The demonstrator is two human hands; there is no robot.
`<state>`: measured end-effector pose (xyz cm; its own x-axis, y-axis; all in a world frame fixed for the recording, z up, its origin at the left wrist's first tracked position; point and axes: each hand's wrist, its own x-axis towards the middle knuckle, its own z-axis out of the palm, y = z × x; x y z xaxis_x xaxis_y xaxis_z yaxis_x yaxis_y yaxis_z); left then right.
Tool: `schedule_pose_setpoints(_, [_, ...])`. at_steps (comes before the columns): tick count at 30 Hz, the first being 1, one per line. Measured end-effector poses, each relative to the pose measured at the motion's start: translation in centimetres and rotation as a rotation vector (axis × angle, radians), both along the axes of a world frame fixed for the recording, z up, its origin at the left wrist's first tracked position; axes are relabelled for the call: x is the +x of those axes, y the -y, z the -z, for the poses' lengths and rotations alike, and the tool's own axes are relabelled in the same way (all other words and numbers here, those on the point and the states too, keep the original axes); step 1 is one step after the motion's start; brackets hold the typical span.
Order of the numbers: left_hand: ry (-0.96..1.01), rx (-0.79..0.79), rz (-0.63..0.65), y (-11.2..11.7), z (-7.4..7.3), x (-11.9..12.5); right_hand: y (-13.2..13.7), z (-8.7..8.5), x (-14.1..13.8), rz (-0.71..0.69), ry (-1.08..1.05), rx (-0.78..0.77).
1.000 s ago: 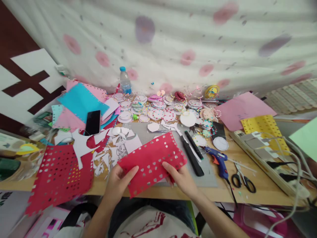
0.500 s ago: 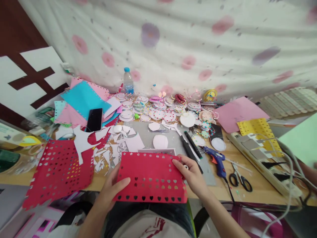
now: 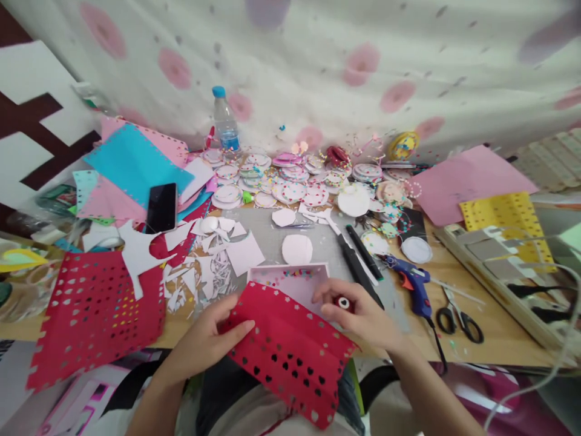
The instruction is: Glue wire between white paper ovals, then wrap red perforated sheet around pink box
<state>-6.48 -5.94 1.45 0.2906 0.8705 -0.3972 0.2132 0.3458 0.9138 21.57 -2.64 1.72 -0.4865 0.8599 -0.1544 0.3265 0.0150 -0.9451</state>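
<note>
Currently, a thin, flexible red sheet punched with rows of small hearts (image 3: 290, 339) is held at a slant, with the near side of a shallow white tray (image 3: 308, 289) covered from view by its upper edge. Its left side is pinched between the thumb and fingers of the left hand (image 3: 222, 333). To the tray's right, a small red tool with a round white face and a dark heart (image 3: 344, 303) is enclosed by the half-curled right hand (image 3: 363, 315); whether the sheet is also touched there cannot be told. Multicoloured punched bits (image 3: 299, 274) are gathered along the tray's far side. Since one side alone seems gripped, the sheet could sag, or be torn between closely spaced holes if tugged. If the tray is knocked by the sheet, the bits could be scattered. Farther right of the tray, a blue hot-glue gun (image 3: 418, 287) could be nudged by a wide-swung forearm.
</note>
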Motion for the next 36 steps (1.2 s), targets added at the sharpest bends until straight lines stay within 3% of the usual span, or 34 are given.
schedule_pose_setpoints(2, [-0.031, 0.006, 0.023, -0.6, -0.5, 0.1, -0.1, -0.5, -0.2, -0.063, 0.045, 0.021])
schedule_pose_setpoints(4, [-0.008, 0.014, -0.065, -1.0, -0.8, 0.3, 0.0, -0.7, -0.5, -0.056, 0.042, 0.026])
schedule_pose_setpoints(8, [0.34, 0.02, -0.285, -1.2, -0.8, 1.5, 0.6, -0.6, -1.6, 0.201, -0.045, 0.018])
schedule_pose_setpoints(10, [0.411, 0.02, -0.355, -1.2, -0.7, 2.7, 1.3, -0.4, -2.3, 0.263, -0.083, -0.002])
schedule_pose_setpoints(16, [0.089, 0.036, -0.53, -1.2, -0.4, 4.4, 2.4, -0.5, -2.4, 0.065, -0.219, -0.199])
schedule_pose_setpoints(18, [-0.049, 0.099, -0.49, -1.2, -0.7, 3.8, 1.9, -0.5, -1.6, 0.104, -0.287, -0.219])
schedule_pose_setpoints(24, [-0.413, 0.304, -0.15, -1.2, -1.8, 2.4, 0.5, -0.4, -0.3, 0.164, -0.402, -0.2])
schedule_pose_setpoints(28, [-0.383, 0.276, -0.039, -1.8, -2.1, 2.5, 0.6, -0.6, -1.1, 0.131, -0.318, -0.138])
schedule_pose_setpoints(33, [-0.24, 0.156, 0.025, -3.2, -2.4, 2.1, 0.5, -0.4, -2.0, 0.137, -0.079, 0.062])
schedule_pose_setpoints(36, [-0.223, 0.133, 0.084, -4.6, -2.6, 1.6, 0.4, -0.5, -2.2, 0.058, -0.07, 0.102])
